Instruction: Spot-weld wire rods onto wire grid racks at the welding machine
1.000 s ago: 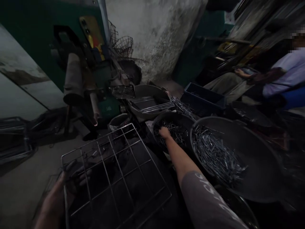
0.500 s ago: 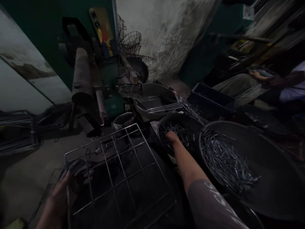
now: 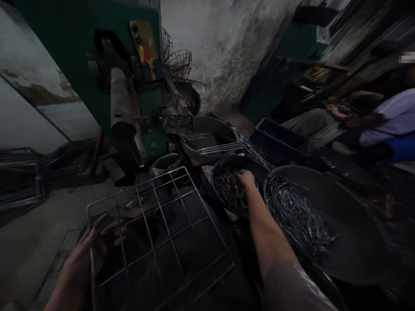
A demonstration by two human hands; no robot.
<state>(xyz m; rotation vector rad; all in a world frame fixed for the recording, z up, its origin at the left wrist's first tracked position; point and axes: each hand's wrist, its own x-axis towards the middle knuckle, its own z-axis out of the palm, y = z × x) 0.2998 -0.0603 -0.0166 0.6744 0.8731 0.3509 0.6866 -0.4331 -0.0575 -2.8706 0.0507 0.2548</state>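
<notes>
My left hand [image 3: 89,252] grips the left edge of a wire grid [image 3: 162,214], a rectangular metal frame with crossing wires. The grid is tilted over my dark-covered lap, and some of my fingers show behind its wires. Over the nearer dark bowl [image 3: 221,159] is my right hand [image 3: 247,178], fingers drawn together and pointing down among short metal wire pieces [image 3: 227,183]. Whatever they pinch is too small and dim to make out. To the right, a wider shallow pan [image 3: 353,233] holds a heap of short metal strips [image 3: 298,211].
A green machine [image 3: 149,108] with a thick cylindrical arm [image 3: 121,103] rises ahead at left. Behind the bowl sits a basin [image 3: 194,157] with wire frames across it. A blue crate [image 3: 282,136] and a seated person [image 3: 382,116] are at right.
My right hand has risen slightly and shifted right within the bowl, its fingers now showing more. The left hand keeps hold of the wire grid. The camera view has turned a little.
</notes>
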